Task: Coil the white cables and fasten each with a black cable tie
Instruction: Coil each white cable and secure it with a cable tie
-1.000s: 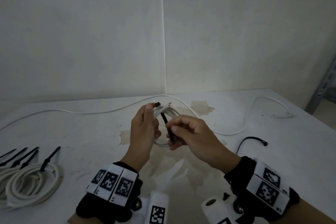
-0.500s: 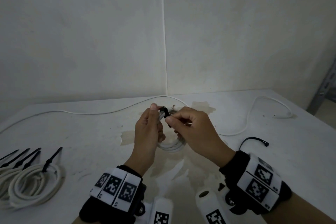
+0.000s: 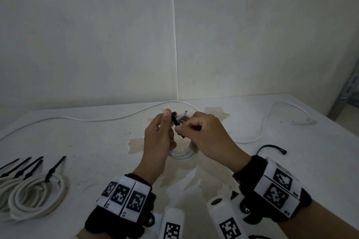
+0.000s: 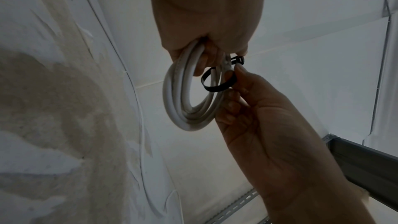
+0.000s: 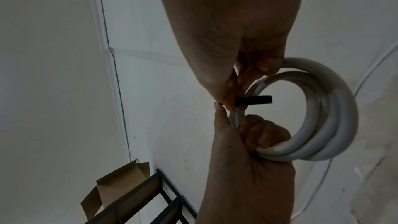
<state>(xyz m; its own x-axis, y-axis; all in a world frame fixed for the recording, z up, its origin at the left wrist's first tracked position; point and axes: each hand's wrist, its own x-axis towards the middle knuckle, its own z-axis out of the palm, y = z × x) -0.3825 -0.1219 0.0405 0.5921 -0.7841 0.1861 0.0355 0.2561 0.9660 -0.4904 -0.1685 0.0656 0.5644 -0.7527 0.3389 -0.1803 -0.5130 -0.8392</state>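
- Head view: the left hand (image 3: 158,137) grips the coiled white cable (image 3: 182,155) near its top, thumb up, so the loops stay bundled while they hang clear above the tabletop (image 3: 291,170). The right hand (image 3: 206,136) pinches the black cable tie (image 3: 175,120) at about 12 o'clock on the coil, likely feeding or pulling its tail through the head. At 8 o'clock from the hands, near the tabletop's left edge, lie finished coils (image 3: 37,190), each tied in black. A loose white cable (image 3: 97,119) runs along the far side from 10 to 2 o'clock, and a spare black tie (image 3: 272,147) rests at 3 o'clock. Bare tabletop lies beneath the hands, so I judge there is room to set the coil down.
- Left wrist view: the left hand's fingers (image 4: 200,67) curl through the coil, and the tie forms an open loop around one side of the strands, not yet drawn tight. The right hand's fingertips (image 4: 239,69) pinch the strap just beside its head.
- Right wrist view: the strap's flat band crosses the coil's inside at 9 o'clock. The left hand clamps three strands below it; the right thumb and forefinger close on the strap. A metal shelf frame (image 5: 163,198) and a cardboard box (image 5: 116,188) sit well apart at 7 o'clock.
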